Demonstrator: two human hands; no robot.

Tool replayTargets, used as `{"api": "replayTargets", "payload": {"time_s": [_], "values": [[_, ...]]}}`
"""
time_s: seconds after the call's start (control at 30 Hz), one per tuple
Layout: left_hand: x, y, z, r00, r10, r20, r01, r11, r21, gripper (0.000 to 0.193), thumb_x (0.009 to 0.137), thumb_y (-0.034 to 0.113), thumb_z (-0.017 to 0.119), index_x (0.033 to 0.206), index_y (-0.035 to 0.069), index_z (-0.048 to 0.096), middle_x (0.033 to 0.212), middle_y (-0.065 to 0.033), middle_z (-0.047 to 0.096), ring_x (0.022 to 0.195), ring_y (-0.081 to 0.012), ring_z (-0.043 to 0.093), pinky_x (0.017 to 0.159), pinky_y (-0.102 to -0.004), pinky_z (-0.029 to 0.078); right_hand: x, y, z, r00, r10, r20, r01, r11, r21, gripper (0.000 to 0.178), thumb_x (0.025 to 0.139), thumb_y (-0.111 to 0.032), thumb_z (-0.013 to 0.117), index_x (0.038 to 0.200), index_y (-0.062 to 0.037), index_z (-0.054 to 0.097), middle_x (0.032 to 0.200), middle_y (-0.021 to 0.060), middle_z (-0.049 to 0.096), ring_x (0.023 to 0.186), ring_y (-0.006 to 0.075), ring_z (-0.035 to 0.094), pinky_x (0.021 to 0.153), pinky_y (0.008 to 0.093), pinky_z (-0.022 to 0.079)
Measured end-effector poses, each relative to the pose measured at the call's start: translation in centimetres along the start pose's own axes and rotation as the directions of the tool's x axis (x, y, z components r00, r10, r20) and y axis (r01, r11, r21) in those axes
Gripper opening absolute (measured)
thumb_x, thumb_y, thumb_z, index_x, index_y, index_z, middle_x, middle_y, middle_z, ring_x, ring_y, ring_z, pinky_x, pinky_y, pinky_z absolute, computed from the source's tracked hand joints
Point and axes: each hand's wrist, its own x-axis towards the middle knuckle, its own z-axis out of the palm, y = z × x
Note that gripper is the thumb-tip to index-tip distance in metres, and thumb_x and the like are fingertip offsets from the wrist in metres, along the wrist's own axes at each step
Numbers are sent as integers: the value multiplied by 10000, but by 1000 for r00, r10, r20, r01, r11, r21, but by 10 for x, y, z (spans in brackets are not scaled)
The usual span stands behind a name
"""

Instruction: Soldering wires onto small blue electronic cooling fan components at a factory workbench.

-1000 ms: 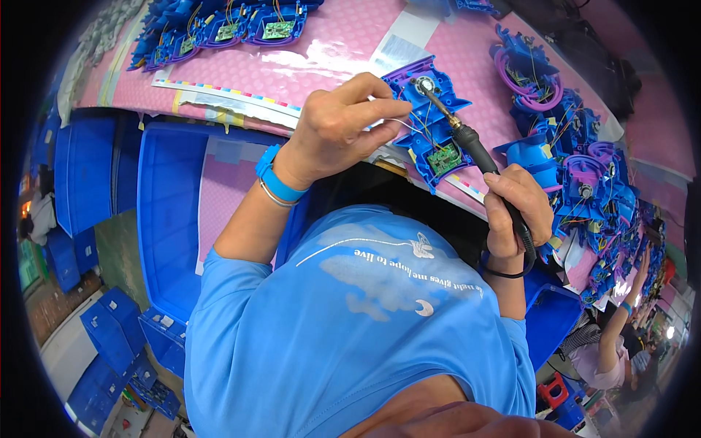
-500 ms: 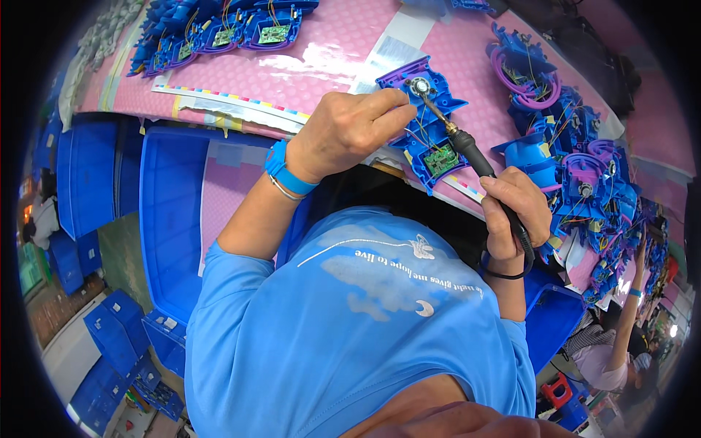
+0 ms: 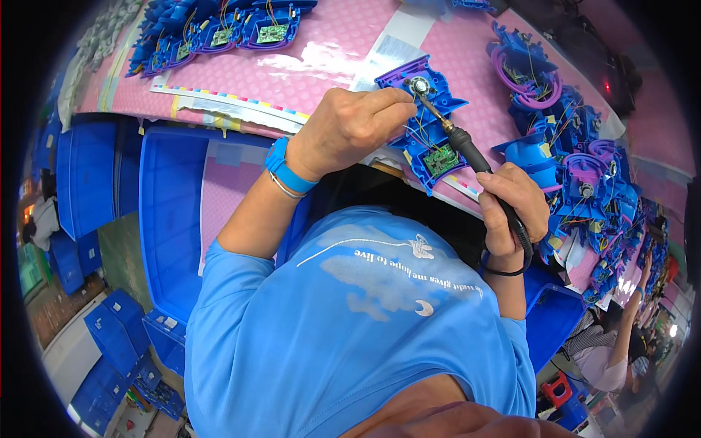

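My right hand (image 3: 517,207) grips a black-handled soldering iron (image 3: 471,152). Its metal tip meets the small round speaker (image 3: 419,85) in an open blue plastic housing (image 3: 437,80). My left hand (image 3: 363,125) is pinched closed at the speaker's left edge; whatever sits between thumb and finger is too small to make out. Thin wires run beneath those fingers, from the speaker end toward a green circuit board (image 3: 441,160) at the housing's near end. A purple strip edges the housing at its far end.
Wired blue housings are heaped on the right (image 3: 584,182), some with purple rings. More housings with circuit boards (image 3: 272,34) line the far left. The table (image 3: 321,62) has a pink dotted cover. Blue bins (image 3: 171,219) stand below its edge. At right, another person's arm (image 3: 629,321) reaches to the table.
Both hands stay almost in place, the soldering iron shifting very slightly with its tip still at the speaker. At far right, the other person's arm has moved a little.
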Motion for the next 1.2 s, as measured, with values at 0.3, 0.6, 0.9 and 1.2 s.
{"api": "replayTargets", "payload": {"time_s": [0.3, 0.6, 0.9, 1.2], "values": [[-1, -1, -2, 1000, -12, 28, 12, 1000, -1, 301, 746, 66, 843, 1018, 43, 716, 1025, -86, 755, 805, -221, 755, 635, -287, 598, -1, -7, -3, 1000, -8, -29, 8, 1000, 7, 261, 722, 18, 679, 979, 43, 718, 684, 118, 620, 548, 233, 578, 513, 329, 421], [0, -3, -1, 1000, -8, 22, 8, 1000, -23, 292, 746, 59, 841, 1010, 43, 715, 1017, -83, 752, 802, -218, 752, 632, -286, 596, -1, -8, -4, 999, -7, -39, 7, 1000, 5, 261, 721, 18, 682, 978, 44, 716, 681, 116, 619, 548, 233, 580, 514, 330, 423], [1, -3, 2, 998, 12, -61, -14, 999, -45, 205, 794, 82, 768, 943, 67, 629, 936, -30, 695, 721, -220, 706, 552, -317, 549, 0, -5, -2, 1000, -19, -6, 19, 1000, -3, 259, 710, 24, 684, 966, 49, 717, 672, 118, 617, 534, 237, 577, 505, 332, 429], [2, -4, 1, 999, -9, -44, 6, 997, -71, 220, 792, 89, 785, 959, 66, 644, 946, -40, 706, 730, -231, 711, 580, -324, 562, -1, -7, -4, 999, -14, -39, 15, 1000, 6, 252, 744, 11, 680, 991, 46, 710, 714, 132, 649, 556, 237, 583, 524, 332, 430]]}}
